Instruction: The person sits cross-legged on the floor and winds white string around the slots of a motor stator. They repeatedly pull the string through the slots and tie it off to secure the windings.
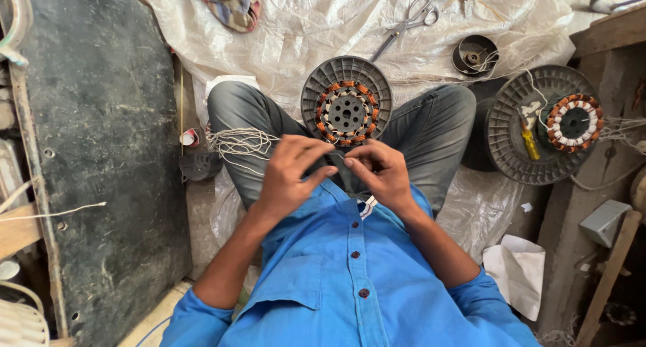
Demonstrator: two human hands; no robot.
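Observation:
I sit cross-legged in a blue shirt and grey trousers. My left hand point(291, 174) and my right hand point(381, 174) meet over my lap, fingertips pinched together on a thin white string point(336, 160). A bundle of the same white string point(239, 142) lies across my left thigh. Just beyond my hands a grey ribbed spool point(311, 91) rests between my knees and carries a round motor stator with copper windings point(346, 112).
A second stator point(574, 123) lies on another grey spool point(511, 128) at the right, with a yellow tool point(529, 140). Scissors point(408, 24) and a small black reel point(474, 54) lie on the white sheet. A dark slab point(101, 152) stands at the left.

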